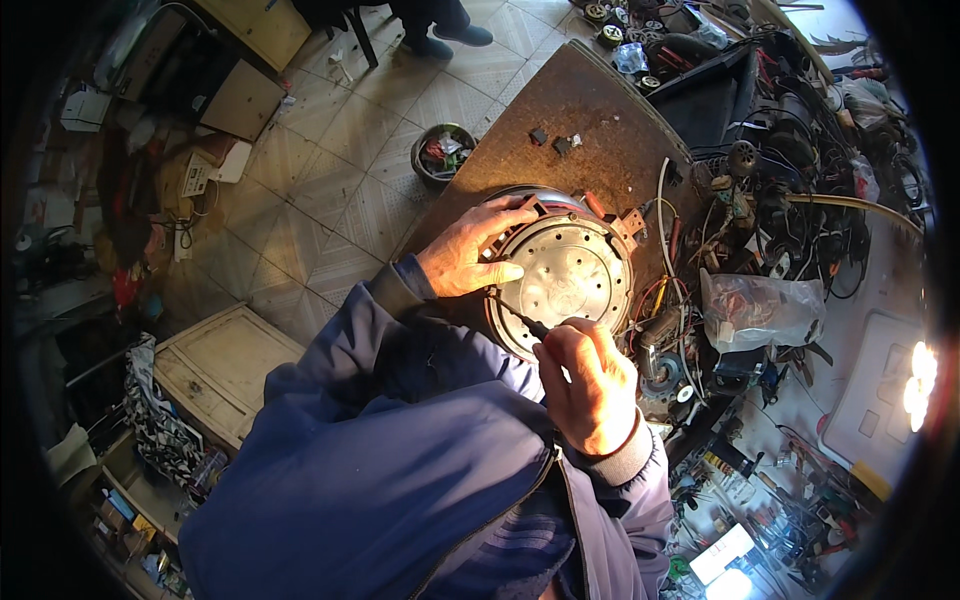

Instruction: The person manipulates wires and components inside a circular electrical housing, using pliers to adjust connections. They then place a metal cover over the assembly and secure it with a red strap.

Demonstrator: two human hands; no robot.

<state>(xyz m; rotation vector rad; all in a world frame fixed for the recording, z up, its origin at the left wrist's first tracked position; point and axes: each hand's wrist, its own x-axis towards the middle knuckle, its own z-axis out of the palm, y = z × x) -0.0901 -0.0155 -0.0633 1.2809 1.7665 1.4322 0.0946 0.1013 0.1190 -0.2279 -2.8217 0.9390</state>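
A round metal appliance base (572,268) with small holes around its face lies on the brown table in front of me. My left hand (465,250) holds it at the left edge, its fingers over the rim and the thumb lying on the plate. In my right hand (592,388), closed around the handle, is a screwdriver (527,322). Its dark shaft slants up and left to the base's lower left rim, close to my left thumb. The exact spot its tip touches is too small to make out. A brown bracket (630,226) juts from the rim's right side.
Small dark bits (550,142) lie on the worn table (590,95). Tangled wires and parts heap up at the right, with a clear plastic bag (765,310) among them. A bin (443,155) stands on the tiled floor beyond the left edge. Far off are another person's feet (445,42).
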